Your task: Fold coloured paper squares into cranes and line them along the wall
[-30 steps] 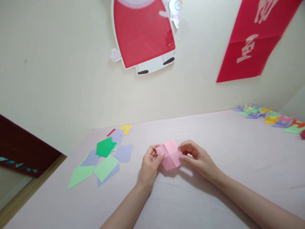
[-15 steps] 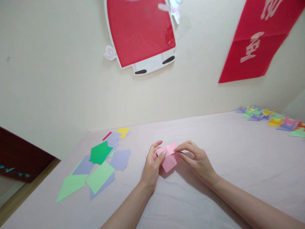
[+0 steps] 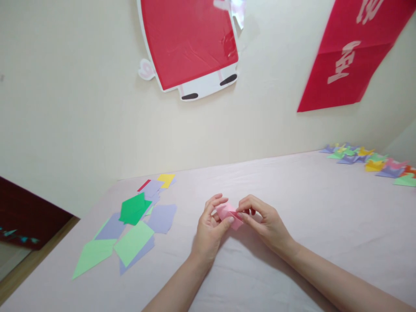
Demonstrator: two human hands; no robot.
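Note:
A small pink paper [image 3: 228,215], folded and partly collapsed, is held just above the pale pink table [image 3: 292,195]. My left hand [image 3: 209,229] pinches its left side with thumb and fingers. My right hand [image 3: 264,223] pinches its right edge, fingers curled over it. Both hands meet at the paper near the table's middle. Most of the paper is hidden between the fingers.
Loose sheets lie at the left: a dark green sheet [image 3: 133,209], light green sheets [image 3: 133,242], lilac sheets [image 3: 162,218] and a yellow one [image 3: 165,178]. Several folded coloured paper shapes [image 3: 367,158] line the far right. Red posters hang on the wall [image 3: 81,108] behind.
The pink paper was spread open between my hands; now it is folded in and much smaller. My hands have drawn closer together. The view shifted slightly to the right.

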